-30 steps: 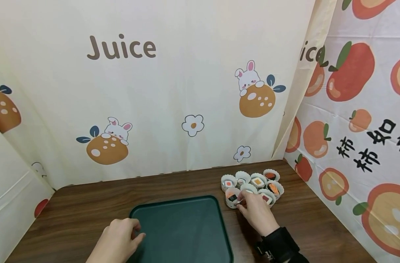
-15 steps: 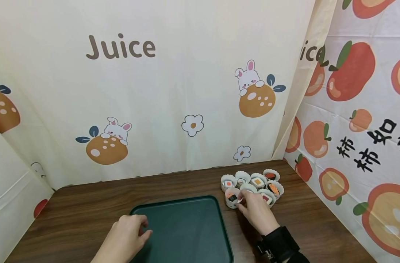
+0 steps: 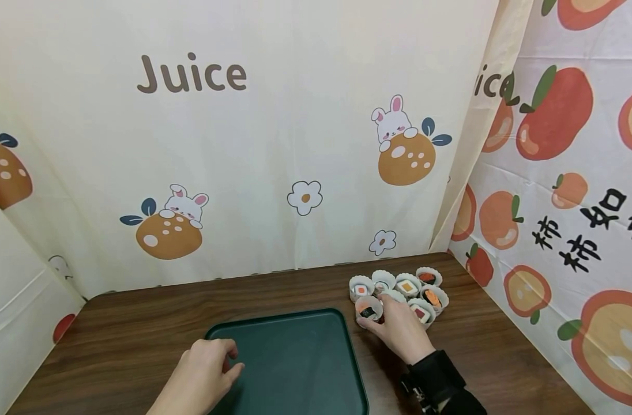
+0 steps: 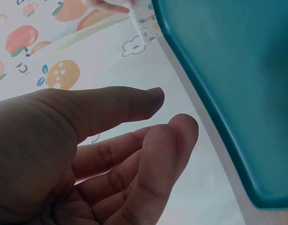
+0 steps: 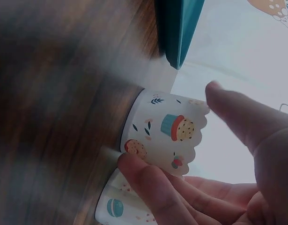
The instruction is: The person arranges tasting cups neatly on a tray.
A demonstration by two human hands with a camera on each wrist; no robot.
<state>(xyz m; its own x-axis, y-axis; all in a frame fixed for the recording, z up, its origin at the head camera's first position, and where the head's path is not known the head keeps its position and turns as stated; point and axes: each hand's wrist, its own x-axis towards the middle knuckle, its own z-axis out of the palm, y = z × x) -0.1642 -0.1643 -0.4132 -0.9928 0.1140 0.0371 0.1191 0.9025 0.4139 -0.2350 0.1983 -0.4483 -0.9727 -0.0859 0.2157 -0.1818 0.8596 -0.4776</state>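
My right hand (image 3: 403, 333) holds the front-left white paper cup (image 3: 367, 323), thumb on its near side and fingers on the far side. In the right wrist view this cup (image 5: 155, 115) has a scalloped rim and cupcake and donut prints, with the thumb at the rim. A dark and orange sushi piece (image 3: 368, 312) sits inside. More paper cups with sushi (image 3: 408, 286) stand close behind and beside it. My left hand (image 3: 202, 369) hovers by the left edge of the dark green tray (image 3: 290, 357), fingers loosely curled, holding nothing.
The tray lies on a brown wooden table (image 3: 129, 334) to the left of the cups. A cream curtain (image 3: 269, 144) hangs behind the table, and a fruit-printed cloth (image 3: 544, 276) lines its right side.
My right thumb and fingers have spread from the front-left cup's right rim to either side of the cup. The left hand has moved slightly right and up over the tray's edge.
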